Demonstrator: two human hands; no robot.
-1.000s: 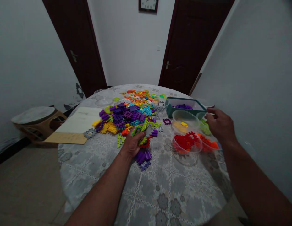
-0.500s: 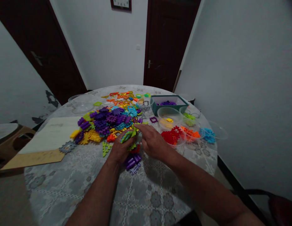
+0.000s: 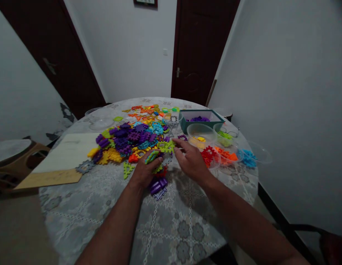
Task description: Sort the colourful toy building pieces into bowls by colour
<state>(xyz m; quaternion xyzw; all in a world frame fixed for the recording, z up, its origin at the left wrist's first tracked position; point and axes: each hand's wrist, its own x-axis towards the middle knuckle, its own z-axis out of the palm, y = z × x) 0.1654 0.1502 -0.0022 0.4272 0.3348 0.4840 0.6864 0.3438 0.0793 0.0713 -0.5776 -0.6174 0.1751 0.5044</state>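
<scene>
My left hand (image 3: 144,172) is closed around a small bunch of notched plastic building pieces (image 3: 152,157), green and blue ones showing. A lime-green notched building piece (image 3: 166,147) is pinched between the thumb and fingers of my right hand (image 3: 191,161), just to the right of the left hand. Below the left hand lie purple pieces (image 3: 158,185). A green triangular piece (image 3: 128,170) rests on the cloth at its left. Behind both hands spreads a mixed heap of pieces, mostly purple (image 3: 123,138).
Clear tubs on the right hold red (image 3: 208,156), orange (image 3: 226,155), lime-green (image 3: 225,137) and blue pieces (image 3: 247,157). A green-edged box (image 3: 184,126) with purple pieces stands behind them. Cream paper (image 3: 62,151) lies at left on the patterned tablecloth (image 3: 104,209).
My right hand has come from the tubs on the right to the left hand, then drawn slightly away with a lime-green building piece. The left hand keeps its bunch. The view has turned right.
</scene>
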